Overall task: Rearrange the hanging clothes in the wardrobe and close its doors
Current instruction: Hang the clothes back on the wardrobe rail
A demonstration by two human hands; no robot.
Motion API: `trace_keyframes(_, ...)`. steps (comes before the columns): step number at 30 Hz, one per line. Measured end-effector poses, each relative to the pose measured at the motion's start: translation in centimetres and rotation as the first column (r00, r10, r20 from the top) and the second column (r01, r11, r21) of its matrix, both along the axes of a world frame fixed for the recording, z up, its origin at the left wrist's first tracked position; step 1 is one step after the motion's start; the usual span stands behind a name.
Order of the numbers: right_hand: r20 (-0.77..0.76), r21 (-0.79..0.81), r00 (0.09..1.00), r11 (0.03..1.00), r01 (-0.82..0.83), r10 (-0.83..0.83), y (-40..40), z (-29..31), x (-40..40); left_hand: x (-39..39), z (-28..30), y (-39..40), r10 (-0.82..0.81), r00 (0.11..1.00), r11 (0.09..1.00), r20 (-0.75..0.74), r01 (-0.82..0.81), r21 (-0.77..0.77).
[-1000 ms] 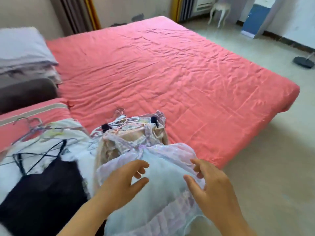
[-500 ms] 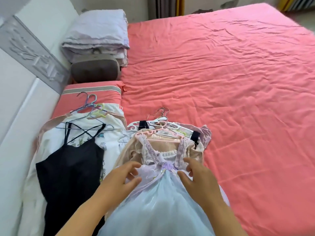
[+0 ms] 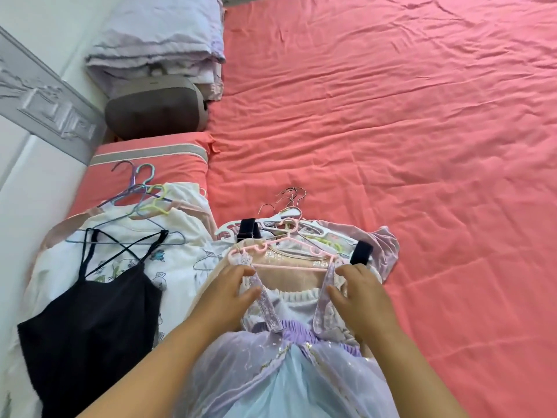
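A pile of clothes on hangers lies on the near part of the bed. On top is a lilac and pale blue dress (image 3: 289,375) on a pink hanger (image 3: 283,265). My left hand (image 3: 232,297) pinches the dress's left sequinned strap (image 3: 265,303) just below the hanger. My right hand (image 3: 361,297) pinches the right strap (image 3: 324,300) the same way. To the left lies a second pile with a black strappy dress (image 3: 96,321) over a white printed garment (image 3: 180,260), their coloured hangers (image 3: 144,194) pointing at the pillow. No wardrobe is in view.
The coral bed sheet (image 3: 407,146) stretches wide to the right and far side. A coral pillow (image 3: 147,158), a grey cushion (image 3: 156,113) and folded lilac bedding (image 3: 162,40) sit at the head. The white headboard (image 3: 36,116) runs along the left.
My view has swung left and down onto the clothes. Both hands moved up the lilac dress from its skirt to the straps by the pink hanger and took hold of them.
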State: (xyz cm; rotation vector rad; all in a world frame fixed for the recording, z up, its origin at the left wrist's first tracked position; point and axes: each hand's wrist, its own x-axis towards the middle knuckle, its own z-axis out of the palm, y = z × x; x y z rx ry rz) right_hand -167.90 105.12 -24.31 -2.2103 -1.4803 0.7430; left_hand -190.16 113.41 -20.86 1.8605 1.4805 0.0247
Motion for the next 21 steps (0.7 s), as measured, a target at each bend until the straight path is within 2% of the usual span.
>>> trace_keyframes(4,-0.003,-0.038,1.000,0.999,0.001,-0.001,3.4,-3.5,1.0,1.5,-3.8,3.7,0.025,1.000,1.000,-0.006,-0.025,-0.002)
trace_keyframes(8,-0.009,-0.071,0.999,0.997,0.031,-0.031,7.1,-7.5,1.2,2.7,-7.8,7.4,-0.069,0.997,0.995,-0.026,0.070,0.076)
trace_keyframes(13,0.052,-0.100,0.999,0.995,0.005,0.001,9.8,-12.0,0.3,3.1,-12.7,10.6,-0.143,0.980,0.972,-0.136,0.165,0.167)
trace_keyframes(17,0.096,-0.031,0.995,0.999,0.042,-0.039,10.4,-14.4,-0.4,2.6,-15.7,11.2,-0.204,0.955,0.924,-0.215,0.260,0.281)
trace_keyframes(21,0.137,0.048,0.988,0.997,0.060,-0.066,10.9,-15.3,-0.1,2.8,-17.4,11.5,-0.185,0.951,0.860,-0.246,0.278,0.428)
